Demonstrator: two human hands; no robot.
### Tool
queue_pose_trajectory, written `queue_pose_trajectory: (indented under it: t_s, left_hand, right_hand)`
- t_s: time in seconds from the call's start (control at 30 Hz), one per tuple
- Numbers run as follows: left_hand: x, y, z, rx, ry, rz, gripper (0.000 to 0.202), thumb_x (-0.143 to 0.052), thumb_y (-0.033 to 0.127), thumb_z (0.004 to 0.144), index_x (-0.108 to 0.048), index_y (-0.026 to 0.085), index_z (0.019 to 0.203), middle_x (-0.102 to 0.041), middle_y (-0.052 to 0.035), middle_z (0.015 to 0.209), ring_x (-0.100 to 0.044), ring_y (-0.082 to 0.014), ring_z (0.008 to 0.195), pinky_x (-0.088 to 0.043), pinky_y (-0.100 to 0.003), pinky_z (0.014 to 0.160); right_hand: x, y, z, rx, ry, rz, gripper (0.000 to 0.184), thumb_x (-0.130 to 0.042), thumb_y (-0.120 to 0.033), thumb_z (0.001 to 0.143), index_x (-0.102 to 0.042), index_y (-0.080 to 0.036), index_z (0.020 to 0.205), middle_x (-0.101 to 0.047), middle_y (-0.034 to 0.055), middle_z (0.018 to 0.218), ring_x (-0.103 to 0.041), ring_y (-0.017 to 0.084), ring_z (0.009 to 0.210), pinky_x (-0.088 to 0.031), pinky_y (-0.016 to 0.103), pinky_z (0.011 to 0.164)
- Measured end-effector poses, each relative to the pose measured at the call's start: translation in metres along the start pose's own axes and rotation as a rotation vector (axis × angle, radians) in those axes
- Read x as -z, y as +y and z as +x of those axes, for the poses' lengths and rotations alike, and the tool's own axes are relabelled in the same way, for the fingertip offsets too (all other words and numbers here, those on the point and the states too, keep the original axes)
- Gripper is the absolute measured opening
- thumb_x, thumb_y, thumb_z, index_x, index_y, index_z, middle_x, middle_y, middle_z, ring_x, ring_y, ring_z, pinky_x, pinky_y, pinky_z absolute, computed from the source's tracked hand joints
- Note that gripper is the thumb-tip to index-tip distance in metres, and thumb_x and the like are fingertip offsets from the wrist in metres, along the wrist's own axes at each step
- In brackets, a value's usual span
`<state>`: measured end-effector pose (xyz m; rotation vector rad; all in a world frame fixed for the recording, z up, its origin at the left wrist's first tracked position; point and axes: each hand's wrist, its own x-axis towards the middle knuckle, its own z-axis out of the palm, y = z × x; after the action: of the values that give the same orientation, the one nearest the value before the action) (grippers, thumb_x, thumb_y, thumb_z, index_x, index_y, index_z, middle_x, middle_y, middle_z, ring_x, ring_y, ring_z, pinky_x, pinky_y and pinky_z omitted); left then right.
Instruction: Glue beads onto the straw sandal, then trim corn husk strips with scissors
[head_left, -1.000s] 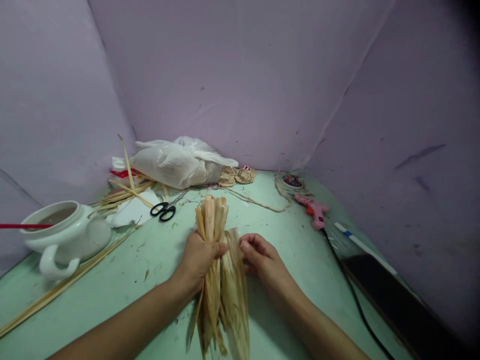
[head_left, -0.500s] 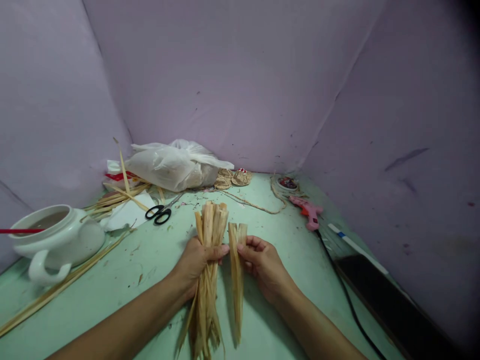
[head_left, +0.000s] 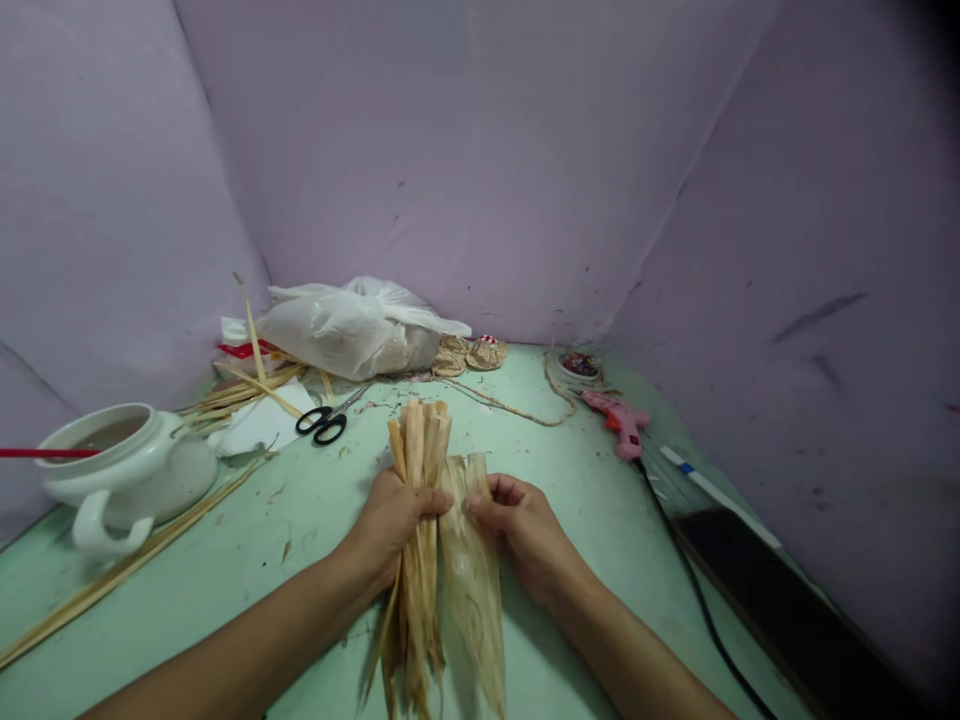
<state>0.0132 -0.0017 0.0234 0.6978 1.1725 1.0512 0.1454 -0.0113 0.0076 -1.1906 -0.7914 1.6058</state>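
My left hand (head_left: 390, 520) is closed round a bundle of dry husk strips (head_left: 417, 470) that stands upright on the green table (head_left: 300, 520). Its cut tops stick up above my fingers and its lower ends fan out toward me. My right hand (head_left: 517, 520) pinches the top of a single wider husk leaf (head_left: 472, 580). That leaf lies spread flat against the right side of the bundle.
Black scissors (head_left: 324, 422) lie behind the bundle. A white plastic bag (head_left: 345, 325) sits at the back, a white pot (head_left: 124, 470) with a red stick at the left among loose strips. A pink glue gun (head_left: 619, 420), its black cord and a dark slab (head_left: 780, 610) are on the right.
Half a second ago my right hand held the leaf folded narrow and apart from the bundle. Now it is spread wide and pressed against the bundle's right side.
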Motion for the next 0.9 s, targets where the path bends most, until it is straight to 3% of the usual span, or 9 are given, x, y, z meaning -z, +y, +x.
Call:
queue_pose_trajectory:
  t_s: [0.13, 0.4, 0.6, 0.77, 0.9]
  left_hand:
    - [0.002, 0.001, 0.004, 0.018, -0.021, -0.008, 0.027, -0.064, 0.007, 0.046, -0.060, 0.010, 0.073, -0.063, -0.0013, 0.052, -0.059, -0.0181, 0.046, -0.048, -0.029, 0.048]
    - [0.006, -0.001, 0.006, -0.003, -0.063, -0.020, 0.038, -0.066, 0.009, 0.047, -0.058, 0.010, 0.084, -0.063, -0.0010, 0.055, -0.062, -0.0233, 0.054, -0.051, -0.036, 0.055]
    - [0.004, 0.000, 0.004, -0.018, -0.131, -0.054, 0.036, -0.067, 0.009, 0.046, -0.058, 0.010, 0.082, -0.064, -0.0011, 0.057, -0.062, -0.0219, 0.053, -0.050, -0.035, 0.055]
    - [0.003, 0.000, 0.003, -0.008, -0.096, -0.033, 0.037, -0.068, 0.009, 0.045, -0.058, 0.010, 0.080, -0.061, 0.0006, 0.054, -0.062, -0.0223, 0.054, -0.050, -0.034, 0.054]
    - [0.001, -0.001, 0.003, -0.027, -0.072, -0.027, 0.038, -0.069, 0.009, 0.043, -0.058, 0.010, 0.079, -0.063, -0.0001, 0.055, -0.060, -0.0204, 0.051, -0.048, -0.032, 0.051]
  right_hand:
    - [0.008, -0.006, 0.004, -0.085, -0.047, 0.016, 0.033, -0.080, -0.032, 0.046, -0.061, -0.013, 0.065, -0.060, 0.0003, 0.058, -0.055, 0.012, 0.052, -0.044, 0.025, 0.055]
    - [0.014, -0.014, 0.005, -0.118, -0.064, -0.177, 0.028, -0.076, -0.032, 0.049, -0.060, -0.013, 0.061, -0.057, -0.0007, 0.054, -0.051, 0.010, 0.049, -0.045, 0.026, 0.050]
    - [0.009, -0.013, 0.003, -0.083, -0.002, -0.225, 0.019, -0.070, -0.027, 0.048, -0.057, -0.014, 0.053, -0.054, -0.0015, 0.049, -0.048, 0.010, 0.046, -0.041, 0.024, 0.045]
    - [0.008, -0.009, 0.005, -0.055, 0.035, -0.198, 0.011, -0.061, -0.021, 0.047, -0.052, -0.016, 0.048, -0.048, -0.0044, 0.044, -0.043, 0.009, 0.043, -0.040, 0.024, 0.046]
    - [0.006, -0.005, 0.007, -0.025, 0.092, -0.196, 0.005, -0.055, -0.019, 0.047, -0.051, -0.016, 0.047, -0.044, -0.0058, 0.042, -0.037, 0.007, 0.040, -0.031, 0.021, 0.041]
